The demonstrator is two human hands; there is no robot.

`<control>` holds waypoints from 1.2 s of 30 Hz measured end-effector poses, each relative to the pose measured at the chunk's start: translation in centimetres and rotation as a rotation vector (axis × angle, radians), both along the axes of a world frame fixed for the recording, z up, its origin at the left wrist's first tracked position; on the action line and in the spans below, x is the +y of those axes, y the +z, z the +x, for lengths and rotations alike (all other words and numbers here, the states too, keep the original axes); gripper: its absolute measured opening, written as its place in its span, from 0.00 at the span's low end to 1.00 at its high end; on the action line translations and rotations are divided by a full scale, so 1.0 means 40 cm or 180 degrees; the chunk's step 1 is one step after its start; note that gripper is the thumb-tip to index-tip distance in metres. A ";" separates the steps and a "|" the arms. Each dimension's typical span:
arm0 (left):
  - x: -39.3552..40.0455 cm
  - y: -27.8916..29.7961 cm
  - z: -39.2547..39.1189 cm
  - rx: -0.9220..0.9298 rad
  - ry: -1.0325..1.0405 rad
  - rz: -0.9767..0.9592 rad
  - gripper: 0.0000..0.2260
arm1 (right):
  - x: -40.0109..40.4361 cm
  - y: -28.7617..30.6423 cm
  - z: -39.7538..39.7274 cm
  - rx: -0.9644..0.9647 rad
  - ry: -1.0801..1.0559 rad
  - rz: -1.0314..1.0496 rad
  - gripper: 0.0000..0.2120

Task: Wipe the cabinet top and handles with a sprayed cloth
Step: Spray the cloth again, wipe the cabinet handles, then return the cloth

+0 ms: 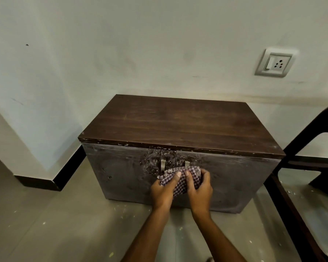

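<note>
A low dark wooden cabinet stands against the wall, with two doors and two metal handles at the middle of its front. A checked purple-and-white cloth covers the lower part of both handles. My left hand grips the cloth's left side, thumb on top. My right hand grips its right side. The door fronts show wet smears around the handles.
A dark chair stands close to the cabinet's right side. The wall behind carries a switch and socket plate. The tiled floor spreads to the left, speckled with pale flecks, with a black skirting corner.
</note>
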State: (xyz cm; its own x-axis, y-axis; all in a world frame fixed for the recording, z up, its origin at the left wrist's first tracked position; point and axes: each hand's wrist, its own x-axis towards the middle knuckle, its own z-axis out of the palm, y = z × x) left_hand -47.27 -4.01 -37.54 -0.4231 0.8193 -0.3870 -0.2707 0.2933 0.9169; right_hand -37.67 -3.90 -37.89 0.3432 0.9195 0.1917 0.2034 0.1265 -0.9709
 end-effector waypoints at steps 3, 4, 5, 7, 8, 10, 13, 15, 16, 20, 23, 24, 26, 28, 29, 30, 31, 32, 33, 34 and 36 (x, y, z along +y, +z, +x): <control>-0.012 -0.031 -0.003 0.0130 -0.0097 -0.0093 0.19 | -0.016 -0.064 0.014 -0.0075 0.0132 -0.0209 0.11; -0.010 -0.040 -0.002 0.0126 -0.0097 -0.0137 0.19 | -0.015 -0.072 0.018 -0.0032 0.0133 -0.0306 0.12; -0.007 -0.041 0.000 0.0087 -0.0088 -0.0178 0.21 | -0.011 -0.073 0.020 0.0011 0.0140 -0.0359 0.12; 0.005 -0.040 0.001 0.0064 -0.0050 -0.0175 0.24 | -0.003 -0.063 0.020 0.0039 0.0153 -0.0320 0.09; 0.010 -0.040 0.000 0.0073 -0.0067 -0.0149 0.26 | -0.003 -0.058 0.017 0.0040 0.0150 -0.0266 0.09; 0.011 -0.047 -0.006 0.0075 -0.0176 -0.0087 0.31 | -0.013 -0.062 0.014 0.0052 0.0167 -0.0156 0.09; 0.000 -0.054 -0.016 -0.0018 -0.0263 0.0036 0.24 | -0.021 -0.077 0.020 0.0020 0.0273 -0.0088 0.11; 0.002 -0.056 -0.014 -0.0011 -0.0281 0.0066 0.20 | -0.007 -0.081 0.025 -0.0071 0.0269 -0.0096 0.11; 0.004 -0.052 -0.009 -0.0004 -0.0256 0.0050 0.19 | 0.003 -0.082 0.025 -0.0108 0.0249 -0.0126 0.11; 0.016 -0.058 0.006 -0.0024 -0.0196 -0.0016 0.18 | 0.022 -0.087 0.022 -0.0121 0.0131 -0.0295 0.11; 0.008 -0.068 -0.015 0.0014 -0.0398 -0.0003 0.28 | 0.006 -0.088 0.030 -0.0084 0.0281 -0.0131 0.13; 0.007 -0.071 -0.026 -0.0019 -0.0460 -0.0015 0.32 | 0.002 -0.091 0.033 -0.0082 0.0361 -0.0076 0.13; 0.009 -0.076 -0.036 0.0013 -0.0507 0.0001 0.32 | 0.006 -0.094 0.034 -0.0161 0.0412 -0.0104 0.12; 0.011 -0.063 -0.027 0.0119 -0.0472 -0.0046 0.24 | 0.023 -0.095 0.034 -0.0235 0.0314 -0.0308 0.13; 0.011 -0.055 -0.020 0.0153 -0.0465 -0.0103 0.22 | 0.031 -0.093 0.032 -0.0258 0.0265 -0.0448 0.14; 0.013 -0.055 -0.017 0.0136 -0.0470 -0.0174 0.20 | 0.037 -0.091 0.032 -0.0286 0.0227 -0.0555 0.15; 0.012 -0.049 -0.014 0.0107 -0.0494 -0.0203 0.19 | 0.041 -0.090 0.031 -0.0327 0.0211 -0.0628 0.15; 0.011 -0.049 -0.018 0.0090 -0.0507 -0.0237 0.18 | 0.040 -0.090 0.029 -0.0351 0.0202 -0.0696 0.15; 0.006 -0.050 -0.025 0.0083 -0.0524 -0.0236 0.17 | 0.034 -0.087 0.025 -0.0355 0.0192 -0.0750 0.15; 0.003 -0.056 -0.036 0.0091 -0.0533 -0.0227 0.17 | 0.024 -0.087 0.019 -0.0345 0.0180 -0.0778 0.15; -0.012 -0.063 -0.063 0.0220 -0.0585 -0.0177 0.18 | -0.011 -0.086 0.000 -0.0316 0.0201 -0.0672 0.12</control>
